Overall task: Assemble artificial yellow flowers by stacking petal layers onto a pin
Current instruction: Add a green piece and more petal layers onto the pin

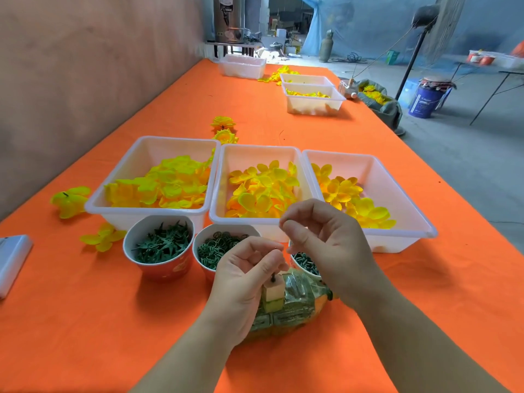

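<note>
**Pin vertical, petals up-frame**

Our left hand (246,276) pinches the top of the dark pin (273,277), which stands upright on the wooden block (273,292) at lower centre. Right hand (320,239) hovers curled; contents can't tell. It's nearer the middle petal tray (261,154).

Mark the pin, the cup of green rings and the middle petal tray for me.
pin (273,277): head view, dark shaft above the wooden block (273,292).
cup of green rings (226,228): head view, white far inner wall.
middle petal tray (256,156): head view, bare far inner wall.
</note>
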